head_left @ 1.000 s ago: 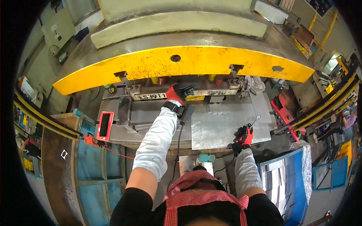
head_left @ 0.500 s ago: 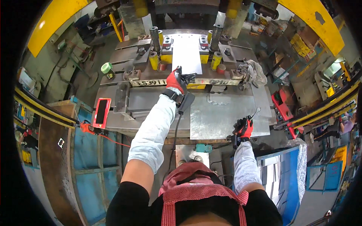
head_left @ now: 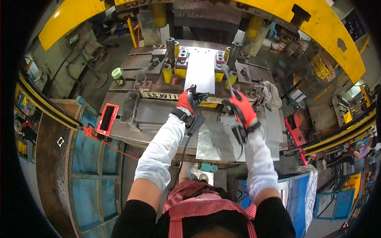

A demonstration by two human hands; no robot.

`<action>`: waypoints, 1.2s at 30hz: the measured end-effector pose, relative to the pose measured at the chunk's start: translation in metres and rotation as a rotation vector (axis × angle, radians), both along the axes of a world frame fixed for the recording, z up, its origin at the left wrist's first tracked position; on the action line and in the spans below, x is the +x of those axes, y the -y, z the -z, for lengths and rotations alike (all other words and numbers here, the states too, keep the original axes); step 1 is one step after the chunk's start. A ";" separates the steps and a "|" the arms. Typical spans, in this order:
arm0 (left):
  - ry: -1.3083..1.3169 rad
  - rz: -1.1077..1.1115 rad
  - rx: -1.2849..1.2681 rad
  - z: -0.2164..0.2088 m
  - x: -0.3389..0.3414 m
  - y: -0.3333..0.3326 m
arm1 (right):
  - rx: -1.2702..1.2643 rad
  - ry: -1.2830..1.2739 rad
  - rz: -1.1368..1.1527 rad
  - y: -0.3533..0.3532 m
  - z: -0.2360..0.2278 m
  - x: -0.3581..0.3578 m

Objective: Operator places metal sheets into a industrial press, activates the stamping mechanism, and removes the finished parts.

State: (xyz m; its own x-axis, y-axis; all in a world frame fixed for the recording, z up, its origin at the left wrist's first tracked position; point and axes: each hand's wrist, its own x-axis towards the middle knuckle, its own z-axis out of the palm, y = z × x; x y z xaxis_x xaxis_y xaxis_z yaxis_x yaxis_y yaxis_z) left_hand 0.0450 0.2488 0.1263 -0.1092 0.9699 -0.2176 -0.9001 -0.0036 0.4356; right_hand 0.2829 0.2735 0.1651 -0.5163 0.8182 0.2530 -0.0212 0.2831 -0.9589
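A long white sheet-metal strip (head_left: 200, 73) lies in the press die, pointing away from me. At its near edge is my left hand (head_left: 189, 99), in a red and black glove. Its thumb and fingers look apart, the thumb beside the strip's near left corner. My right hand (head_left: 241, 109), gloved alike, is raised over the near right of the die. It is closed around a slim metal tool with a rounded end (head_left: 226, 71), blurred by motion and pointing away toward the right guide post. A flat metal sheet (head_left: 214, 142) lies below my right hand.
Guide posts (head_left: 170, 49) and yellow cylinders (head_left: 167, 73) flank the strip. Overhead spans a yellow press frame (head_left: 317, 29). A grey rag (head_left: 270, 95) lies right of the die. A red-framed phone (head_left: 107, 119) and a green-lidded jar (head_left: 118, 74) are at left.
My right hand has risen from the near right of the flat sheet to the die, carrying the metal tool forward and left. My left hand stays by the strip. The whole view has shifted somewhat.
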 end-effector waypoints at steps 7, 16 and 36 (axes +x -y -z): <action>-0.304 -0.033 -0.077 0.010 0.021 -0.028 | -0.441 0.124 -0.174 -0.162 -0.029 -0.054; -0.393 -0.015 0.146 0.038 -0.016 0.003 | -0.504 -0.122 -0.053 0.047 -0.009 0.082; -0.012 0.154 0.038 0.003 -0.037 -0.051 | -0.655 -0.243 0.324 0.129 0.100 0.103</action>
State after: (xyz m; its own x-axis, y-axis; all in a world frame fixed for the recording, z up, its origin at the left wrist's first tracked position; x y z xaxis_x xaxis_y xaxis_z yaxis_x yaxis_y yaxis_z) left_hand 0.0082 0.2996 0.1236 0.0390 0.9829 -0.1802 -0.8860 0.1174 0.4486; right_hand 0.3860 0.1441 0.0650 -0.2172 0.9410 -0.2595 -0.2653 -0.3128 -0.9120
